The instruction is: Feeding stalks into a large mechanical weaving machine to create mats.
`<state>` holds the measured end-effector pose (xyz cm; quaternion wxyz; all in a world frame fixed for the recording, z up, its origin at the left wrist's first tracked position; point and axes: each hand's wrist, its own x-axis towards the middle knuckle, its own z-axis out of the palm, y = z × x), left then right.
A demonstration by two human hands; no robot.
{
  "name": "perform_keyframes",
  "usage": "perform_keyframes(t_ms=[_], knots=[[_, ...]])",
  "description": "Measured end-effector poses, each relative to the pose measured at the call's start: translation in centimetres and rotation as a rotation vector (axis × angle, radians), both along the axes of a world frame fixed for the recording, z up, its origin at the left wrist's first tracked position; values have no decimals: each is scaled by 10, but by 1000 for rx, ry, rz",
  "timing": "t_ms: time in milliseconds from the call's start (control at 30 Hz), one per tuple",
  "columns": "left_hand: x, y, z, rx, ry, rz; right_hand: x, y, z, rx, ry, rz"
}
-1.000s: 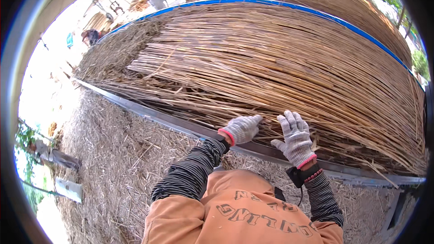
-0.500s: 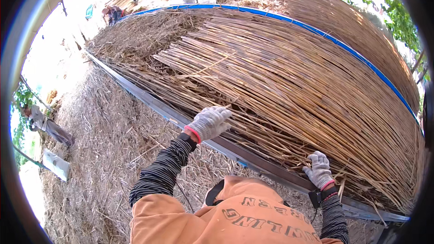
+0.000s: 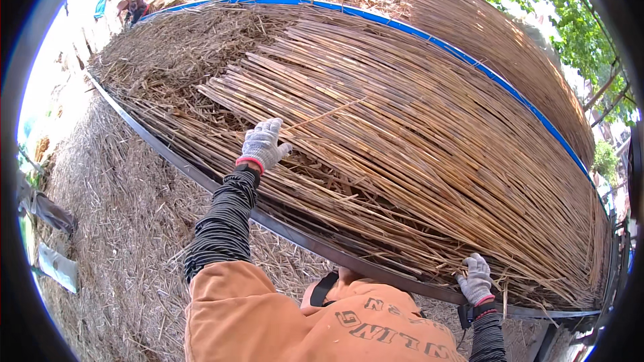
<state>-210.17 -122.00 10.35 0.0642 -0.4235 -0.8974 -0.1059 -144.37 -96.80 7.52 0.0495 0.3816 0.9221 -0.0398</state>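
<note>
A broad layer of straight tan reed stalks (image 3: 402, 134) lies on a long table with a metal front edge (image 3: 181, 161). My left hand (image 3: 263, 144), in a grey knitted glove with a pink cuff, reaches over the stalks with its fingers apart. Beside its fingertips a loose stalk (image 3: 329, 114) lies slantwise across the others; whether they touch, I cannot tell. At the near right edge my right hand (image 3: 476, 279), gloved alike, rests on the stalk ends with the thumb held away from slightly bent fingers. Nothing shows gripped in either hand.
A blue rail (image 3: 402, 25) runs along the far side, with another reed heap (image 3: 496, 47) behind it. Matted straw (image 3: 174, 74) covers the far left end. Loose straw (image 3: 127, 241) spreads left of the table. A person (image 3: 134, 10) bends at the far left corner.
My left hand has moved from the table's front edge forward and left over the stalks, its fingers spreading. My right hand stays near the right front edge. The whole view has shifted slightly.
</note>
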Motion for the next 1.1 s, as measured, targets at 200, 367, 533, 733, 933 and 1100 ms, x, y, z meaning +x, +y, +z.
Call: perform_keyframes(t_ms=[200, 367, 533, 733, 933, 1100], knots=[[9, 2, -2, -436, -326, -414, 5, -6, 5, 10, -90, -57], [24, -5, 0, -589, -412, -498, -76, -13, 75, -119, -807, -31], [35, 2, -3, -666, -355, -426, -226, -28, 151, -289, -123, 269], [50, 11, -1, -625, -303, -450, -355, -15, 64, 47, 70, 524], [59, 1, -10, -580, -346, -454, -363, -3, -9, 234, -25, 492], [57, 4, -5, -640, -346, -527, -353, 0, -21, 278, 40, 391]])
